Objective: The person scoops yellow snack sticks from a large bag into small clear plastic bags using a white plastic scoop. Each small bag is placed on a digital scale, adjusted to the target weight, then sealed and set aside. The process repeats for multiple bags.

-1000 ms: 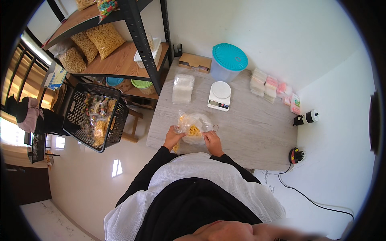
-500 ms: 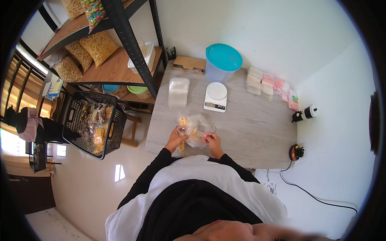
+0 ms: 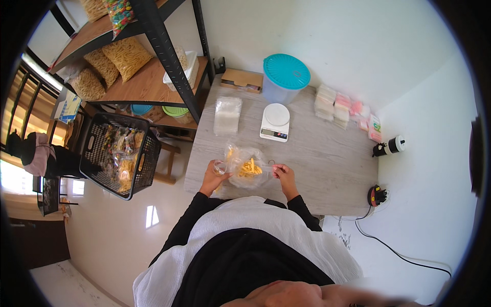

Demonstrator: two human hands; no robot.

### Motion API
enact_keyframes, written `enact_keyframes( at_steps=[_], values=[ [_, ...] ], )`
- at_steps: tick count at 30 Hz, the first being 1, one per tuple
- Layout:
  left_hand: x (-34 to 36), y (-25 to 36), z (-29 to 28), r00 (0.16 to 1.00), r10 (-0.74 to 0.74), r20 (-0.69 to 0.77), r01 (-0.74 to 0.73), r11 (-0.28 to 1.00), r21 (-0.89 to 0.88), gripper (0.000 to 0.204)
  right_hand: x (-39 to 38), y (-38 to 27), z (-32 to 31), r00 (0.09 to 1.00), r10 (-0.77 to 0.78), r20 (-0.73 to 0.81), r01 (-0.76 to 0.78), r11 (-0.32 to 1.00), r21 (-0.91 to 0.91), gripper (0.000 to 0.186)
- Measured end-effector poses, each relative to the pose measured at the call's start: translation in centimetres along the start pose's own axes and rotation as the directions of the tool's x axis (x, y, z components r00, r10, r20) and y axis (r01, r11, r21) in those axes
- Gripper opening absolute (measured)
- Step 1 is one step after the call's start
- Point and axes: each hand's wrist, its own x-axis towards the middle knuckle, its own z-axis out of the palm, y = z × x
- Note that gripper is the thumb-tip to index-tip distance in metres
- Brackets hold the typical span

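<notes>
My left hand (image 3: 212, 177) is closed round a roll of clear tape (image 3: 220, 167) at the table's near left. My right hand (image 3: 283, 175) pinches a clear strip (image 3: 267, 168), apparently pulled from the roll, just right of a clear bag of yellow stick snacks (image 3: 250, 168) lying between my hands. More yellow snack shows through plastic just above the roll. A small rubber band lies by my right hand. Behind the bag stand a white digital scale (image 3: 275, 121) and a stack of clear empty bags (image 3: 227, 115).
A lidded blue tub (image 3: 285, 77), cardboard box (image 3: 241, 80) and packs of bags (image 3: 335, 106) line the table's back. A black basket of packed snacks (image 3: 128, 184) is left, beside shelves (image 3: 128, 87). A plugged device (image 3: 376, 196) and bottle (image 3: 390, 147) are right.
My hands have moved apart, the right one rightward and the left one slightly left, with the clear strip stretched out and the snack in the bag more exposed between them.
</notes>
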Motion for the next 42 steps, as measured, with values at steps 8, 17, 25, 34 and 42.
enact_keyframes(
  at_steps=[8, 17, 25, 34, 42],
  values=[
    [-0.6, 2.9, -0.1, 0.949, 0.313, 0.046, -0.315, 0.917, 0.244, 0.074, -0.3, -4.8, -2.3, 1.000, 0.015, 0.021, -0.013, 0.996, -0.084, 0.016],
    [-1.0, 8.4, 2.4, 0.853, 0.502, 0.141, -0.485, 0.666, 0.567, 0.066, -2.4, -14.0, -1.4, 0.989, -0.121, 0.089, 0.125, 0.991, -0.046, 0.016],
    [-1.0, 10.2, 4.5, 0.862, 0.468, 0.194, -0.490, 0.672, 0.556, 0.066, -3.2, -18.0, 3.5, 0.919, -0.360, 0.164, 0.393, 0.784, -0.481, 0.017],
    [-1.2, 9.5, 4.9, 0.861, 0.479, 0.170, -0.497, 0.723, 0.480, 0.075, -7.4, -20.9, 10.0, 0.686, -0.612, 0.394, 0.697, 0.395, -0.599, 0.007],
    [-0.2, 7.5, 4.1, 0.913, 0.364, 0.185, -0.373, 0.928, 0.013, 0.070, -10.0, -23.6, 10.3, 0.626, -0.669, 0.400, 0.751, 0.379, -0.541, 0.007]
  ],
)
